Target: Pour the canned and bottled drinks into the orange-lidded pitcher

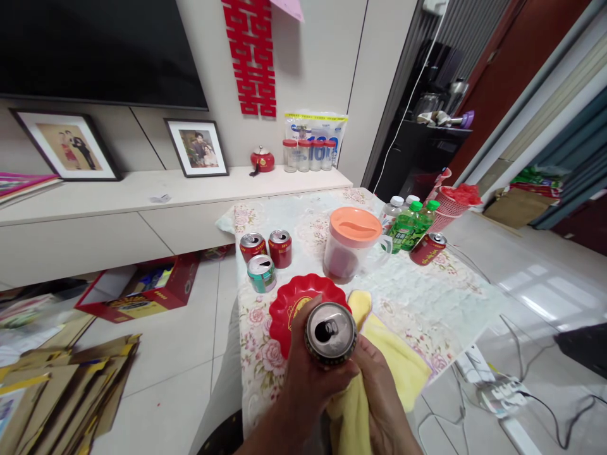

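My left hand point(303, 385) is wrapped round an opened drink can point(334, 321), its silver top tilted towards me over the table. My right hand point(379, 385) is closed on a yellow cloth point(351, 411) beside the can's lower part. More yellow cloth point(398, 354) lies spread on the table to the right; I cannot tell whether it is the same piece. Under the can sits a red scalloped plate point(279, 309), partly covered by my left hand. Two red cans point(281, 251) and a green-and-white can point(262, 275) stand opened at the left.
A pitcher with an orange lid point(355, 226) stands behind the plate. Green bottles point(405, 226) and a tipped red can point(427, 249) are at the right. Beyond the flowered tablecloth point(265, 363) runs a white cabinet point(190, 196). Flattened cardboard point(76, 385) and a power strip point(507, 398) lie on the floor.
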`<state>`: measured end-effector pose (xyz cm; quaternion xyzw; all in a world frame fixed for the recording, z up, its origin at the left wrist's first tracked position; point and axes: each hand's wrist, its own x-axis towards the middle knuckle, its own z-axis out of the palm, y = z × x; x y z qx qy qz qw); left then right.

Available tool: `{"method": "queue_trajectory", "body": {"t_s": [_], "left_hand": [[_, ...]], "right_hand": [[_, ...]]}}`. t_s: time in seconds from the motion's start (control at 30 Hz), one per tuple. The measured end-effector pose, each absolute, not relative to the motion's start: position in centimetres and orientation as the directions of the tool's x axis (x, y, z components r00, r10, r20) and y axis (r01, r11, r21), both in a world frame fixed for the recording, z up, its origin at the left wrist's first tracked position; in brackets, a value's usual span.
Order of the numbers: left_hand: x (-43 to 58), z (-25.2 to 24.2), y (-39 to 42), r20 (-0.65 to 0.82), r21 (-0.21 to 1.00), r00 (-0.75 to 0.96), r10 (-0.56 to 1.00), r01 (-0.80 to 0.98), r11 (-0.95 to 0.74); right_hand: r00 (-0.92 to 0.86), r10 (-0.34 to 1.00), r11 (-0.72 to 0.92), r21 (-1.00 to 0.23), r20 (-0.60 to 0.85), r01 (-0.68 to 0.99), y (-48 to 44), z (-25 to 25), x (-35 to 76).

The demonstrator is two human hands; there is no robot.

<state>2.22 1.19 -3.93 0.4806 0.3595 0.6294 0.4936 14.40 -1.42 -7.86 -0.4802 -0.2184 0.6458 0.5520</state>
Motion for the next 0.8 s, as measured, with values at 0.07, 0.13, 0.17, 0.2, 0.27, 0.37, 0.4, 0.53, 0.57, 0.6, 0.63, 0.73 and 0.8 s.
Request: {"method": "queue_trajectory", "body": {"t_s": [0.07,0.13,0.17,0.2,0.27,0.37,0.4,0.53,0.57,0.6,0.63,0.73,0.8], "left_hand": [[2.3,-4.5,1.1,0.291,0.922,-0.081,0.953,-0.243,-0.302],[2.5,-5.0,0.9,0.300,0.923,-0.112,0.947,-0.217,-0.318],[2.6,-5.1,0.8,0.294,0.926,-0.122,0.948,-0.209,-0.314],[2.7,-5.2,0.7,0.282,0.930,-0.127,0.951,-0.207,-0.304],[2.7,-5.2,0.5,0.260,0.933,-0.115,0.959,-0.227,-0.280],[2.6,-5.2,0.4,0.229,0.929,-0.086,0.970,-0.279,-0.244],[2.6,-5.3,0.4,0.218,0.929,-0.075,0.973,-0.290,-0.230],[2.9,-6.3,0.4,0.204,0.909,-0.059,0.977,-0.359,-0.212],[3.0,-6.6,0.4,0.209,0.900,-0.064,0.976,-0.377,-0.218],[3.1,-6.8,0.4,0.213,0.895,-0.069,0.975,-0.387,-0.223],[3.2,-6.9,0.4,0.215,0.892,-0.076,0.974,-0.392,-0.227],[3.0,-6.6,0.4,0.191,0.895,-0.042,0.981,-0.403,-0.191],[2.7,-6.2,0.3,0.171,0.911,0.000,0.985,-0.381,-0.158]], "right_hand": [[0.197,0.928,-0.216,-0.888,-0.315,-0.405,-1.4,-7.4,14.6],[0.303,0.927,-0.137,-0.950,-0.223,-0.280,-1.4,-6.9,14.9],[0.338,0.924,-0.104,-0.970,-0.176,-0.222,-1.5,-6.7,15.0],[0.365,0.921,-0.076,-0.983,-0.134,-0.170,-1.6,-6.5,15.0],[0.411,0.910,-0.027,-0.996,-0.061,-0.090,-1.9,-6.2,15.0],[0.478,0.877,0.049,-0.999,0.048,0.010,-2.3,-5.6,14.7],[0.500,0.860,0.084,-0.995,0.099,0.054,-2.4,-5.3,14.7],[0.502,0.848,0.142,-0.986,0.167,0.088,-2.7,-4.4,15.4],[0.484,0.866,0.124,-0.991,0.129,0.041,-2.8,-4.2,15.6],[0.472,0.876,0.113,-0.994,0.099,-0.002,-2.9,-4.0,15.9],[0.466,0.881,0.110,-0.993,0.083,-0.031,-3.1,-3.8,16.2],[0.420,0.891,0.192,-0.981,0.173,-0.003,-3.3,-2.9,16.3],[0.365,0.870,0.327,-0.942,0.330,0.072,-3.1,-2.2,15.9]]}}
